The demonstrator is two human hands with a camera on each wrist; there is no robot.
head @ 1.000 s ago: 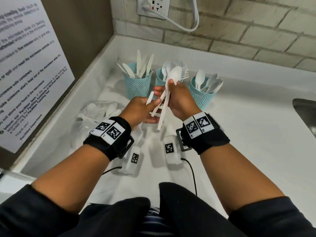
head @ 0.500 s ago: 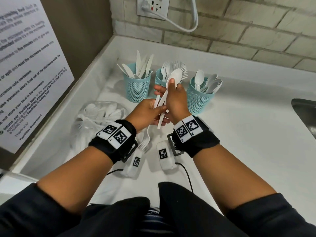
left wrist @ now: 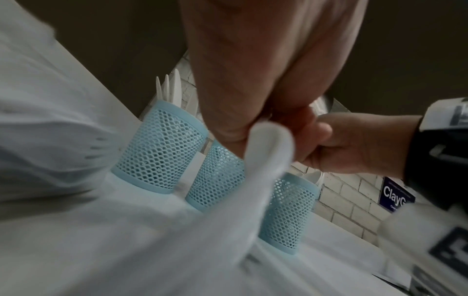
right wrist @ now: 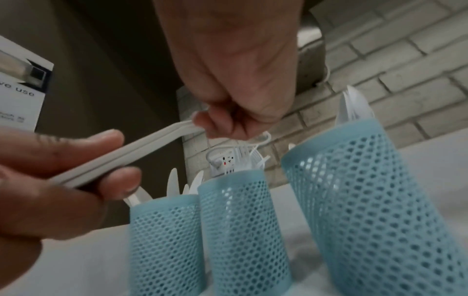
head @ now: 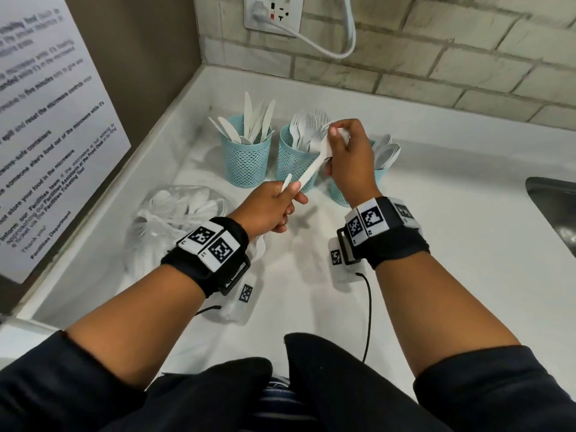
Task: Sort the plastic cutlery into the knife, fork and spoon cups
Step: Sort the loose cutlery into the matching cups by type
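Note:
Three blue mesh cups stand in a row at the back: the knife cup, the fork cup and the spoon cup, which is half hidden behind my right hand. Two stacked white cutlery pieces stretch slantwise between my hands in front of the fork cup. My right hand grips their upper ends, and its fingers hide the heads. My left hand pinches the lower handle ends. The right wrist view shows the paired handles between both hands. In the left wrist view the cutlery is blurred.
A clear plastic bag with more white cutlery lies left of my left hand. Two small tagged white devices with cables sit on the counter near me. A steel sink is at the right edge, and a wall sign is on the left.
My right hand has slid up and right to the cutlery's head end, near the fork and spoon cups. The left hand has drawn down and left, so the pieces now slant between them.

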